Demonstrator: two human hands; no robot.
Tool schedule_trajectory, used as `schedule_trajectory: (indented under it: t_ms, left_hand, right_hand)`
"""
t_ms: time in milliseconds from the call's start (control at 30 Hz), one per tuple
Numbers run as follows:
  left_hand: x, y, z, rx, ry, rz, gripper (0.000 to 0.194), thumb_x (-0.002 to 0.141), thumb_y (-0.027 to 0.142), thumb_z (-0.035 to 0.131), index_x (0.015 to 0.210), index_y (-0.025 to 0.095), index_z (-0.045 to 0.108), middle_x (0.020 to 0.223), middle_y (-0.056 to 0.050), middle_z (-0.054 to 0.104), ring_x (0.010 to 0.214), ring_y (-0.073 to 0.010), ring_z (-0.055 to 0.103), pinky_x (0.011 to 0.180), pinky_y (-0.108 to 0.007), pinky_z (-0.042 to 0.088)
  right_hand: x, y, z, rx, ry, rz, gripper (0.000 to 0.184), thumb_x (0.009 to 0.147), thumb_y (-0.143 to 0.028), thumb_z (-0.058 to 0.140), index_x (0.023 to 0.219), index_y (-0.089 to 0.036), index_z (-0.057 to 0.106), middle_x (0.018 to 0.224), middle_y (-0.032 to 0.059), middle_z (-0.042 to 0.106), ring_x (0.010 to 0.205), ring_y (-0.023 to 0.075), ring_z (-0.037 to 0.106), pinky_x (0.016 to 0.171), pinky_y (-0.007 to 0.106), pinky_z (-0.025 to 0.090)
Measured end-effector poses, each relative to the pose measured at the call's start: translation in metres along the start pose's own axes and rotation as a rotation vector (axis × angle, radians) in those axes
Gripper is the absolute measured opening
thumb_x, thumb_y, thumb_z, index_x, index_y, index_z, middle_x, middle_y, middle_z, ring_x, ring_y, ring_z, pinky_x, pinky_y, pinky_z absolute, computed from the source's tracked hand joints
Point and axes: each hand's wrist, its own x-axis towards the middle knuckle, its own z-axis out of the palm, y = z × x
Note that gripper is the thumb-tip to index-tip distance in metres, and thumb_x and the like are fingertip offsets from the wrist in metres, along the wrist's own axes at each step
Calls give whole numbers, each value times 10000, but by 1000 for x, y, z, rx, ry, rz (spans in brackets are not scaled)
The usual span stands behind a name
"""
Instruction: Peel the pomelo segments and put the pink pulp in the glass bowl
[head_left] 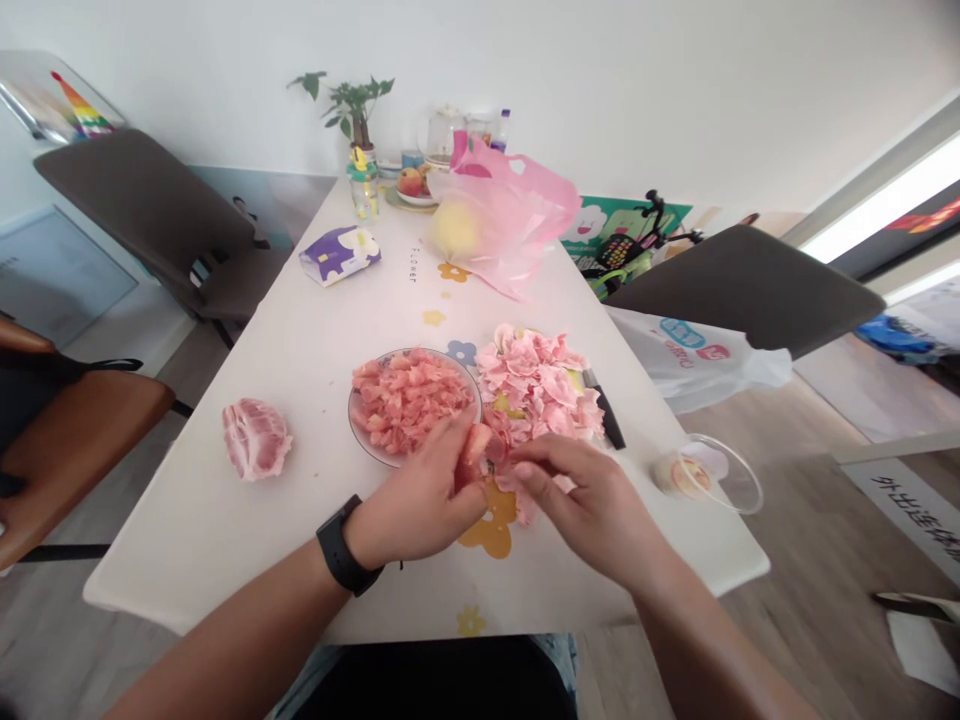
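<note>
My left hand (pixel 427 495), with a black watch on its wrist, is closed around a piece of red pomelo (pixel 474 452) near the plate's right edge. The fingers of my right hand (pixel 581 500) pinch the thin pale membrane (pixel 501 452) at that piece's right side. Behind my left hand, a plate (pixel 358 432) bears a pile of peeled pink pomelo pulp (pixel 409 395). Beside it lies a heap of pink peel and membrane scraps (pixel 536 375). A larger unpeeled pomelo chunk (pixel 256 440) rests on the left of the table.
A black knife handle (pixel 606 412) sticks out right of the scraps. A clear plastic bowl (pixel 720 475) stands at the right edge. Farther back are a tissue pack (pixel 340 255), a pink plastic bag (pixel 517 215) with a yellowish round thing, a jar (pixel 365 190) and fruit (pixel 410 182).
</note>
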Motion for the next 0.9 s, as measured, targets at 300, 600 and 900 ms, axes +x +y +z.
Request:
schedule_trajectory:
  t_ms: [300,600,900]
  left_hand:
    - [3,0,0,-58,-66,11,575,1037,284,488,1604,190,486,1609,-154,546,1506,-321,494,1313,-534,314]
    - [6,-3,5,-226,50,-59,461,1026,304,533,1461,192,637,1474,-111,685,1375,-300,617,1218,-496,441]
    - [6,-4,5,-294,82,-66,431,1027,293,533,1428,232,679,1336,-81,757,1204,-268,712,1075,-445,563]
  right_hand:
    - [-4,-10,20,322,-72,259,308,1015,-468,605,834,-222,649,711,-8,625,635,150,546,573,274,433]
    - [-9,-8,28,388,-17,372,231,961,-346,560,794,-224,663,698,-4,654,640,160,577,596,283,439]
    - [-5,-6,27,532,11,374,248,961,-430,606,854,-219,679,678,-3,660,610,157,593,590,281,487]
